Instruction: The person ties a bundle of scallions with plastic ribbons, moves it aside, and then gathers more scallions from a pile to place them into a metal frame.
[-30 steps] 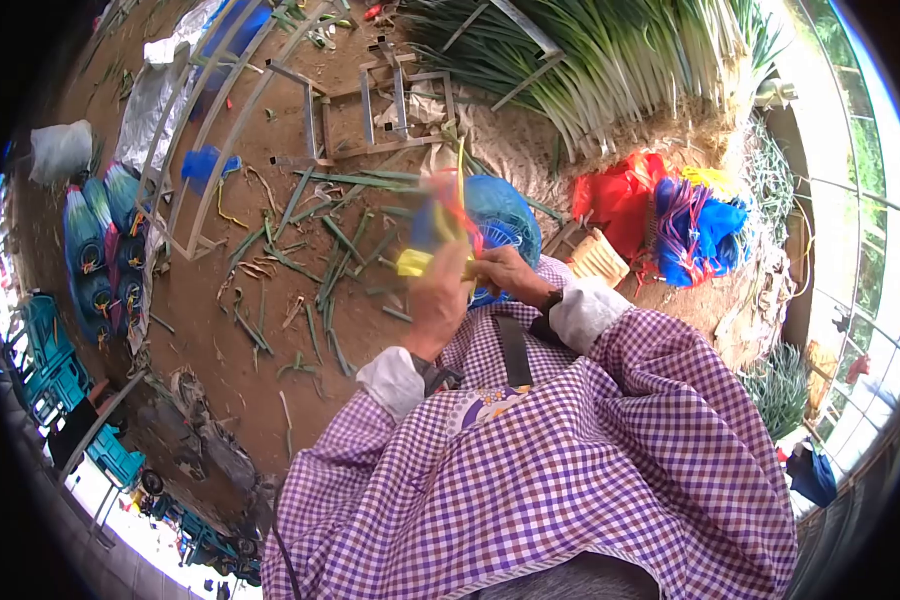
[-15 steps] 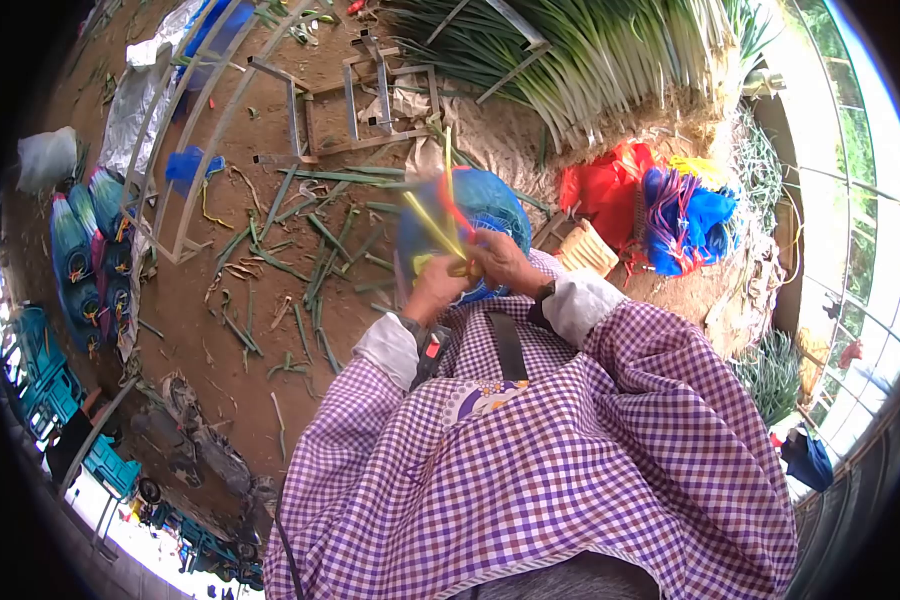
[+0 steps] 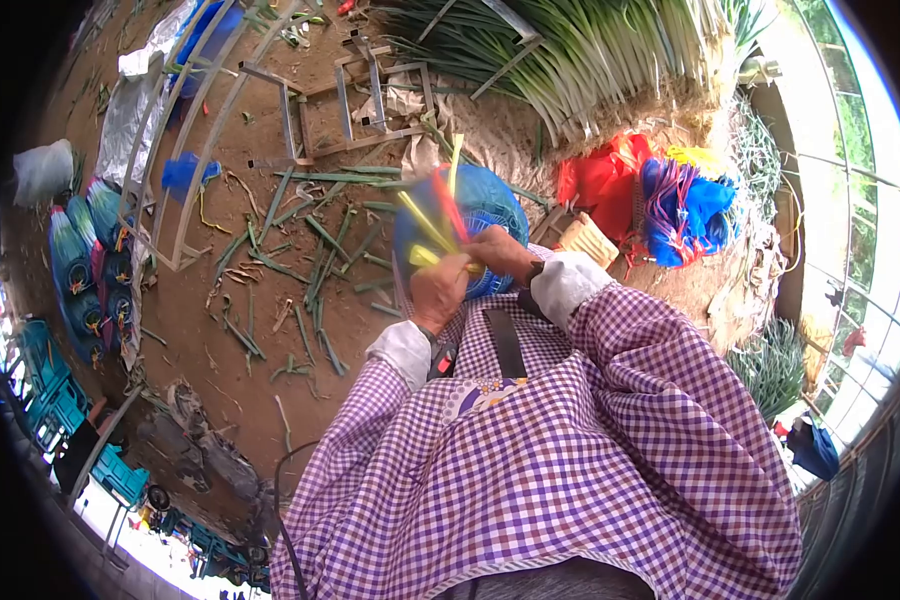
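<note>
My left hand (image 3: 440, 292) and my right hand (image 3: 502, 256) are close together in front of my apron, fingers closed. Blurred yellow strips (image 3: 428, 222) and a red strip (image 3: 448, 205) stick up from between them. The fingers hide exactly which hand grips which strip. Just beyond the hands is a blue mesh bag (image 3: 498, 205), with a rounded, ribbed part showing; its contents are hard to make out.
Leeks (image 3: 610, 60) lie piled at the back. Red (image 3: 605, 180) and blue mesh bags (image 3: 705, 215) lie to the right. A metal frame (image 3: 320, 110) stands behind. Filled mesh bags (image 3: 90, 260) are at left. Cut leaves (image 3: 320, 260) litter the dirt floor.
My left hand has shifted slightly right and down, its back turned more upward. The strips still stick up between my hands, and the view has tilted a little.
</note>
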`<action>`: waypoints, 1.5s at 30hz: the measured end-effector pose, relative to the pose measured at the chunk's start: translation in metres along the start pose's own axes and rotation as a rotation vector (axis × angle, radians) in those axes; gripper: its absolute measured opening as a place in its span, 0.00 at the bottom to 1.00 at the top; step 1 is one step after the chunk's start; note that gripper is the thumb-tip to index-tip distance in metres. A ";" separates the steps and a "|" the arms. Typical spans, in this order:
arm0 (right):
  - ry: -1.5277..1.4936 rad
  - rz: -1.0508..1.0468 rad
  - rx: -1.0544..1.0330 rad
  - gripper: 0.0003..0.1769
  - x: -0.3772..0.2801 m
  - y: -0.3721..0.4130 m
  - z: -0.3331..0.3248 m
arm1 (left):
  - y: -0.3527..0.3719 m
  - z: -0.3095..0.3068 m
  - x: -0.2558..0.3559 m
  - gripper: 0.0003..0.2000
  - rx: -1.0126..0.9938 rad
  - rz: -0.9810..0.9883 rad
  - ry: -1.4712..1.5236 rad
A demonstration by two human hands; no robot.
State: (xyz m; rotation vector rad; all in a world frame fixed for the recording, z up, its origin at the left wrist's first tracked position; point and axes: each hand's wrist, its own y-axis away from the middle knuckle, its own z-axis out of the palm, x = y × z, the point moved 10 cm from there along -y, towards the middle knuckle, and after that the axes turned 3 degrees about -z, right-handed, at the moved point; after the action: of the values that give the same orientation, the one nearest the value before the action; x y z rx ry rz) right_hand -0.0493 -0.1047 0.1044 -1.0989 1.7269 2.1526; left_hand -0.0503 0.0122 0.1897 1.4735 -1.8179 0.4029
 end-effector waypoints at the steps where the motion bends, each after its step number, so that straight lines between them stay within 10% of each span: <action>1: -0.001 0.005 -0.007 0.16 0.000 0.001 0.000 | 0.000 0.000 0.002 0.09 0.006 0.030 0.002; 9: 0.047 -0.051 -0.260 0.22 -0.021 0.038 0.004 | -0.002 0.007 -0.007 0.07 -0.081 -0.006 0.016; 13: 0.502 -0.540 0.137 0.18 -0.037 0.037 -0.001 | -0.006 0.018 -0.014 0.08 -0.243 -0.123 -0.080; 17: 0.588 -0.503 0.367 0.14 -0.035 0.039 0.000 | 0.000 0.035 -0.040 0.10 -0.334 -0.277 0.246; 20: 0.506 -0.449 0.471 0.14 -0.036 0.044 -0.007 | 0.027 0.064 -0.060 0.10 -0.576 -0.775 0.800; 25: -0.117 -0.137 0.129 0.20 0.005 0.040 0.003 | 0.038 0.059 -0.057 0.07 -0.524 -0.989 1.099; 28: 0.018 -0.534 0.270 0.23 -0.033 0.064 0.002 | 0.036 0.057 -0.055 0.06 -0.448 -1.022 1.167; 40: 0.520 -0.508 0.422 0.23 -0.035 0.061 0.011 | 0.039 0.055 -0.059 0.07 -0.249 -1.078 1.207; 45: -0.066 -0.506 0.215 0.22 -0.028 0.055 0.010 | 0.042 0.056 -0.060 0.08 -0.246 -1.071 1.277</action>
State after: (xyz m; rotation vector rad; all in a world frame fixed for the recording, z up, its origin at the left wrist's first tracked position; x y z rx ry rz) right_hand -0.0639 -0.1043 0.1658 -1.2265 1.4163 1.6392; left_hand -0.1054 0.0300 0.1179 1.2717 -0.0114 0.3780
